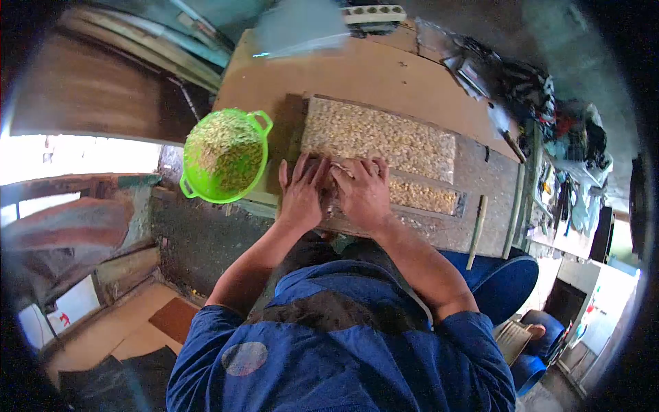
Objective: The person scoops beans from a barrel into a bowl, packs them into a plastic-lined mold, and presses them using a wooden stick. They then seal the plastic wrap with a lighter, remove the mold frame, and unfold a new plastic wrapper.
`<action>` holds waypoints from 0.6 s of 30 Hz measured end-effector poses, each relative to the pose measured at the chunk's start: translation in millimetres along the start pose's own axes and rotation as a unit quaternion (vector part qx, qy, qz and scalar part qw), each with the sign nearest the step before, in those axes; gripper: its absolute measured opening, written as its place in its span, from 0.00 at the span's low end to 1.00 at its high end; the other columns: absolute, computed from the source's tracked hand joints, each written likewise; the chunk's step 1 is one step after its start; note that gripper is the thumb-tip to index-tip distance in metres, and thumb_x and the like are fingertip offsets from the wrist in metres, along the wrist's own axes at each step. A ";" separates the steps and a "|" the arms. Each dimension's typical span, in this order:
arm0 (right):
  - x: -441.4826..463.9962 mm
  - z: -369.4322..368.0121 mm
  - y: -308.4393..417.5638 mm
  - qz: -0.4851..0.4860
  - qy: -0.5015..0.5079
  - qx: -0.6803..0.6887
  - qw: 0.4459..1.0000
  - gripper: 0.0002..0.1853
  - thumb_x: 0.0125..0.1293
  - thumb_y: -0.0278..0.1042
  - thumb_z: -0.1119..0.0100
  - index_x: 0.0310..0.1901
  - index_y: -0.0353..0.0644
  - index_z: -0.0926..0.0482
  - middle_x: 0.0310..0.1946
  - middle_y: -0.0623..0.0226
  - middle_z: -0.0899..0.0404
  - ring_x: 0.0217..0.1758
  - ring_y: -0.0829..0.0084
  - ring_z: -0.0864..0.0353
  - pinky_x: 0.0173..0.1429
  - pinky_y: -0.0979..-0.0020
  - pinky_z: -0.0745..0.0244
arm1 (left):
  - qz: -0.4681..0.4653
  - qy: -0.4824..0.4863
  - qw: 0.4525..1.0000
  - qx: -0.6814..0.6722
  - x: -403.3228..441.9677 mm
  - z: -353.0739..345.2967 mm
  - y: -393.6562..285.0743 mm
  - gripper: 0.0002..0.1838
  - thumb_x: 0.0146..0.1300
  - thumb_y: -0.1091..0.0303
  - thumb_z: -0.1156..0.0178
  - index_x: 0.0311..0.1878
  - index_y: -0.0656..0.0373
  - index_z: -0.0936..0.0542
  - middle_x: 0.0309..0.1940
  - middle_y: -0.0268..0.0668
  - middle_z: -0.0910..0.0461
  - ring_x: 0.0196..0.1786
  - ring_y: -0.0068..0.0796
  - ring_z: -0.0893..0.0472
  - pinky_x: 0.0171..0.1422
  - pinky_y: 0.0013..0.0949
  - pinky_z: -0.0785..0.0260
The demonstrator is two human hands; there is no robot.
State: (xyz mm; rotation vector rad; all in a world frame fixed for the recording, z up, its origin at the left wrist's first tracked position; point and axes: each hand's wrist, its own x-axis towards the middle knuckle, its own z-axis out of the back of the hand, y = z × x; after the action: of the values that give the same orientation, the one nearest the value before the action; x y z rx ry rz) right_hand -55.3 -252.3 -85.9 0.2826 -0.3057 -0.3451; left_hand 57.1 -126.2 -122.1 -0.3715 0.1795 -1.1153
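A long slab packed with pale, nut-like pieces lies on the worktable, with dark edging along its far side. A narrower strip of the same pieces runs along its near side, separated by a thin bar. My left hand is at the left end of the strip, palm down with fingers spread. Close beside it, my right hand rests over the strip, fingers apart and slightly bent. What lies under both palms is hidden. To the left, a green colander holds loose pale flakes or pieces.
A brown board covers the table's far part. A thin stick lies near the right front edge, and a knife-like tool farther back. A blue barrel stands at lower right. Bags and clutter hang at right.
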 end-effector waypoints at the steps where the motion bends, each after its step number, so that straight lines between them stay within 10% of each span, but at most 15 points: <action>1: -4.3 7.0 0.0 -0.001 -0.032 0.012 0.999 0.16 0.58 0.32 0.39 0.49 0.50 0.17 0.48 0.67 0.23 0.57 0.62 0.25 0.68 0.49 0.40 | -0.015 -0.036 0.999 -0.014 3.1 3.5 -5.3 0.37 0.63 0.54 0.39 0.75 0.53 0.34 0.66 0.42 0.28 0.77 0.47 0.41 0.79 0.65 0.67; 13: -156.1 74.7 -85.9 -0.335 -0.216 0.025 0.917 0.30 0.59 0.22 0.40 0.65 0.36 0.30 0.64 0.46 0.31 0.68 0.46 0.35 0.72 0.51 0.42 | -0.075 -0.005 0.997 0.021 29.7 -7.8 -50.6 0.35 0.66 0.48 0.40 0.73 0.51 0.32 0.64 0.40 0.25 0.73 0.38 0.35 0.76 0.59 0.60; 18: -168.5 55.1 -115.3 -0.385 -0.082 0.020 0.919 0.34 0.58 0.20 0.47 0.70 0.35 0.35 0.68 0.48 0.34 0.76 0.47 0.42 0.78 0.49 0.49 | -0.075 0.013 0.997 0.022 34.2 -9.3 -62.7 0.35 0.66 0.49 0.39 0.73 0.52 0.32 0.65 0.41 0.26 0.73 0.38 0.34 0.75 0.57 0.59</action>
State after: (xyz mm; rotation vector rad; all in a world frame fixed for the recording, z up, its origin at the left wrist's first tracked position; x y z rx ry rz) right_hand -258.0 -305.9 -113.4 0.4103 -0.3577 -1.1475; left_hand 16.3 -183.1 -105.4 -0.3349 0.1508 -1.2702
